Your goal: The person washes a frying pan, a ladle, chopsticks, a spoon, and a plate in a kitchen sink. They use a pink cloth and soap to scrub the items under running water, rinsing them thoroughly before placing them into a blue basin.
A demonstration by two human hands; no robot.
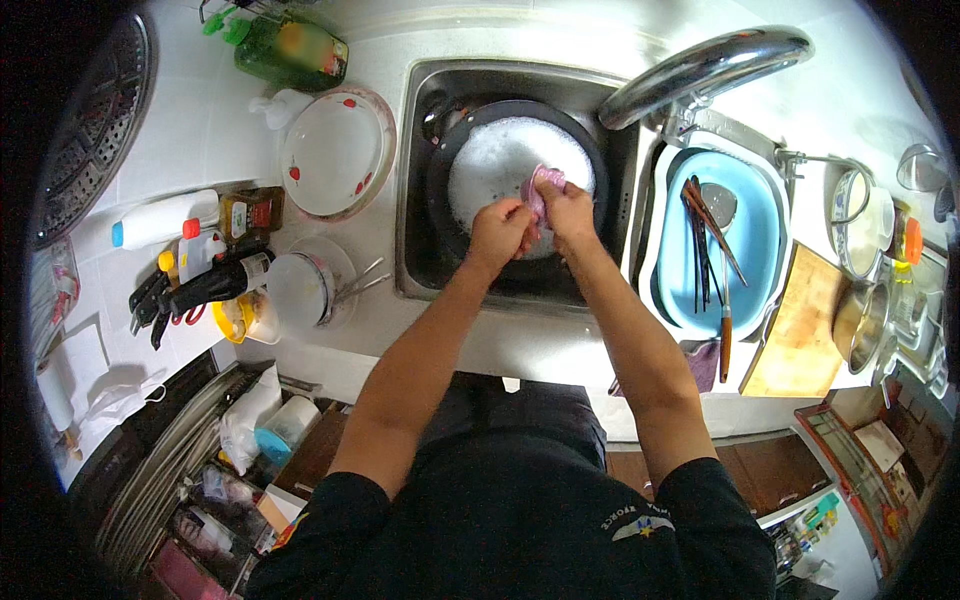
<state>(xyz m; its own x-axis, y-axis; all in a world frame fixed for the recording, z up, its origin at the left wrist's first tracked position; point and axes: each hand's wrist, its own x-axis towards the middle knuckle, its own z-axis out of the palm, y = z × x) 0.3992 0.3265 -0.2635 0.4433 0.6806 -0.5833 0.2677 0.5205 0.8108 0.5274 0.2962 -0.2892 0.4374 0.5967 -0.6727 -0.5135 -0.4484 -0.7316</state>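
A dark wok or pan [442,225] sits in the stainless-steel sink [409,262]. Whitish, foamy water [487,161] fills much of it. Over its near right part, my right hand [571,214] grips a bunched pink cloth [551,177], part of which pokes out above the thumb. My left hand [499,234] is close against it, fingers curled on the cloth's lower left side; the fingertips are partly hidden. The chrome faucet [705,71] arches over the sink's far right corner.
Right of the sink, a light-blue basin [750,300] holds chopsticks [701,247] and a wooden-handled ladle [725,330]. Beyond it lies a wooden cutting board [795,330]. To the left stand stacked plates [334,157], bowls [300,285], a green detergent bottle [289,52] and several other bottles.
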